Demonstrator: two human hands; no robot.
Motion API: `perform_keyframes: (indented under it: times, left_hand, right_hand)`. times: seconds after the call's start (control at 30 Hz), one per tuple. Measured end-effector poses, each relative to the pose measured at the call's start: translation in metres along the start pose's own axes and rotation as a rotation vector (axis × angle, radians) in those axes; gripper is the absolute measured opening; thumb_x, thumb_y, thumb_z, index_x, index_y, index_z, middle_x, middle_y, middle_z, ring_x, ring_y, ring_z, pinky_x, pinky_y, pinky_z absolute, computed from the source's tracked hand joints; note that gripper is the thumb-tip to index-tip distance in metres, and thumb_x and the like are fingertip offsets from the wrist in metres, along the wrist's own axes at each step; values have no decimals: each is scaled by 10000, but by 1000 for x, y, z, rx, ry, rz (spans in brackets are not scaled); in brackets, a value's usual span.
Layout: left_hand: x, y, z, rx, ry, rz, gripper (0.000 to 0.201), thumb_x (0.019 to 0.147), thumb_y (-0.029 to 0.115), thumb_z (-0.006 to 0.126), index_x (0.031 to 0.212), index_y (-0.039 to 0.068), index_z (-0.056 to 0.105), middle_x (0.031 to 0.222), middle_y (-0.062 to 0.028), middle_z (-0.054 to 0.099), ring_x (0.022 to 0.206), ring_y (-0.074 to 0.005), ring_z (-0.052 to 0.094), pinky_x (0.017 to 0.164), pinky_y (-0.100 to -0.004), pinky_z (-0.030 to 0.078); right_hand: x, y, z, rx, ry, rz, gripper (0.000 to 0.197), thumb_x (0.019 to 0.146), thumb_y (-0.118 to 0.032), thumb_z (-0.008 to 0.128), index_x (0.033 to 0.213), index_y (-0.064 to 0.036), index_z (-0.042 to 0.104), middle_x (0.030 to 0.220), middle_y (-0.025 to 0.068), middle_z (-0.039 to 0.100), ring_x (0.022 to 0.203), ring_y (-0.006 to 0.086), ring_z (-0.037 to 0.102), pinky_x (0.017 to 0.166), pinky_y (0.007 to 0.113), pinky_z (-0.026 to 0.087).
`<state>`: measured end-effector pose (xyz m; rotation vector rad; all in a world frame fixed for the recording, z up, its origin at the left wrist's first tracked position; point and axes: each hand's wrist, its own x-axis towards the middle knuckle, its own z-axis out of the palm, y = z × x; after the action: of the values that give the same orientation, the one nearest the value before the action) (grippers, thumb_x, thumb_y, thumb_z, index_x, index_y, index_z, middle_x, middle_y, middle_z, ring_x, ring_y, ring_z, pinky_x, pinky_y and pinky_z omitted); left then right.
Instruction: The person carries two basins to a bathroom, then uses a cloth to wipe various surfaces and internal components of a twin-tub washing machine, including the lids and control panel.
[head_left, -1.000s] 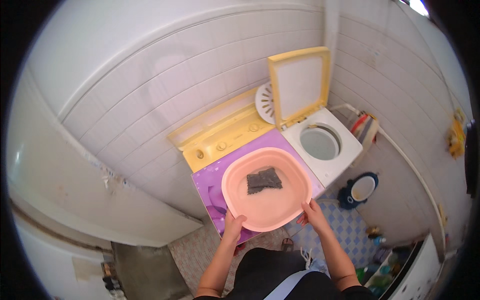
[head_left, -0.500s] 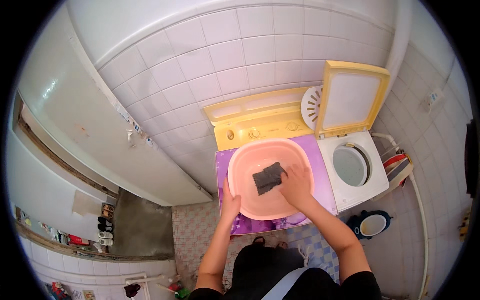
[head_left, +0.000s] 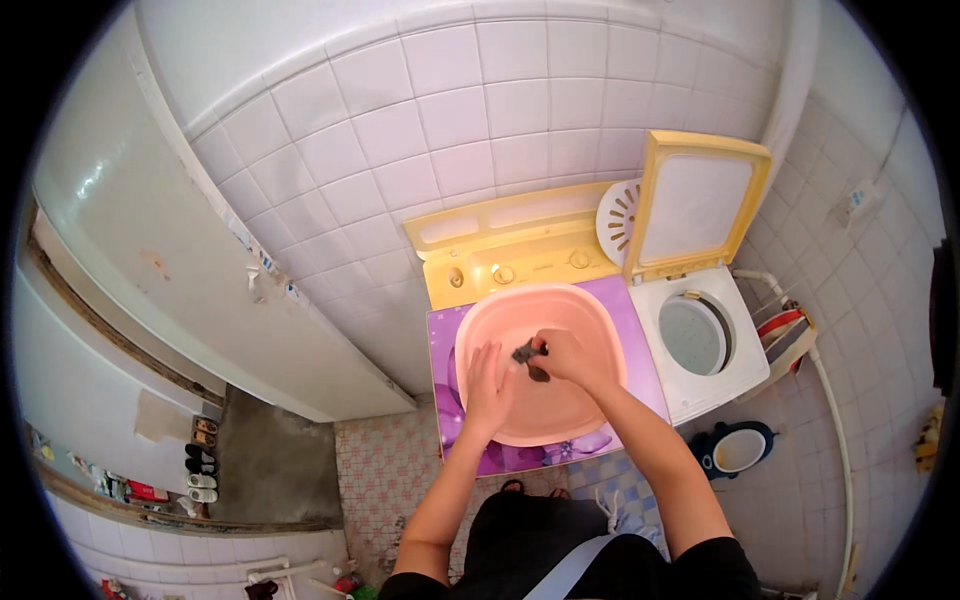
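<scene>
Against a white tiled wall (head_left: pixel 440 140), leaning over the purple top (head_left: pixel 637 355) of a washer and working inside a pink basin (head_left: pixel 590 325). Gripping the dark grey cloth (head_left: pixel 522 352) in the right hand (head_left: pixel 562 358) with curled fingers, holding it bunched near the basin's middle, with a loose end drooping below the fist. Holding nothing in the left hand (head_left: pixel 489 392), spreading it open over the basin's left part, fingers nearly straight, just beside the cloth; blurring at the fingertips, and so making any contact hard to tell. Working to the left of the raised lid (head_left: pixel 695 210) and the open tub (head_left: pixel 693 335), well apart from both. Probably handling so small and limp a piece best by gathering the loose end into the free palm, rather than letting it dangle from one fist. Likely gaining control, too, by working low within the rim and pulling evenly between both hands. With neither hand gripping the basin's rim, probably needing a light, downward touch, sideways shoves perhaps risking a slide across the smooth top.
</scene>
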<state>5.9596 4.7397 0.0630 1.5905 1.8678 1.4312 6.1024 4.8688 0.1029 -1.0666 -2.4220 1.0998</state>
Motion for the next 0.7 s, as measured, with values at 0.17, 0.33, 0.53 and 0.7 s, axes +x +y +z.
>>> perform_keyframes:
  times: [0.17, 0.33, 0.53, 0.7]
  left_hand:
    - [54, 20, 23, -1137, -227, -941, 364, 1007, 382, 466, 1273, 146, 545, 1316, -81, 562, 1212, -230, 528, 980, -453, 428]
    - [63, 32, 44, -1305, -175, -764, 340, 1012, 282, 491, 1300, 101, 487, 1074, -81, 631, 874, -184, 648, 692, -365, 559]
    - [69, 34, 56, -1215, -205, -735, 324, 1033, 216, 426, 1297, 33, 468, 1047, -70, 616, 887, -171, 640, 748, -323, 556]
    - [66, 33, 64, -1295, -124, -774, 356, 1052, 308, 367, 1236, 38, 508, 1052, -64, 621, 893, -177, 635, 767, -299, 547]
  right_hand:
    - [-23, -23, -15, 782, 225, 111, 222, 867, -67, 680, 1057, -8, 582, 919, 108, 651, 804, 164, 656, 650, 278, 549]
    - [-31, -14, -16, 102, 258, -104, 311, 822, -89, 699, 1101, 11, 604, 1243, 244, 551, 907, 320, 667, 782, 372, 543]
    - [-36, -19, 0, -114, 427, -169, 434, 969, -249, 510, 1377, -109, 462, 1471, 145, 395, 1362, 382, 333, 1062, 591, 297]
    - [-27, -21, 5, -197, 331, 3, 416, 1027, -306, 370, 1410, -163, 446, 1512, 59, 370, 1434, 362, 232, 1037, 713, 222]
